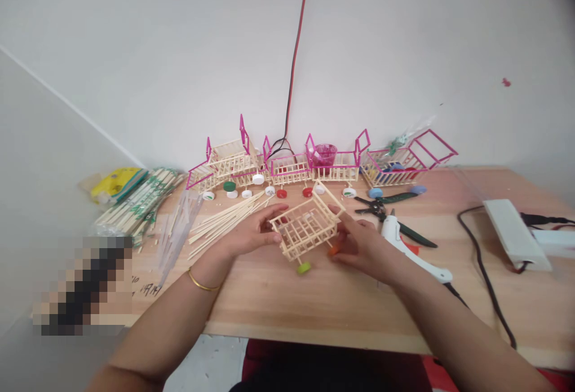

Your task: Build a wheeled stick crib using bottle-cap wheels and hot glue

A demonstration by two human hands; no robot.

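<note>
Between my two hands is a small cart made of thin wooden sticks, tilted above the table. It has a slatted basket, a raised stick handle and bottle-cap wheels; a green cap and an orange cap show. My left hand grips its left end, thumb in front and fingers behind. At the other end, my right hand is closed on the cart near the handle and the orange cap. Some fingertips are hidden behind the sticks. Loose wooden sticks lie beside my left hand.
Several stick carts with magenta trim line the wall, one holding a magenta cup. On the right are cutting pliers, a white glue gun and a power strip with cables. Bagged sticks and glue sticks lie left.
</note>
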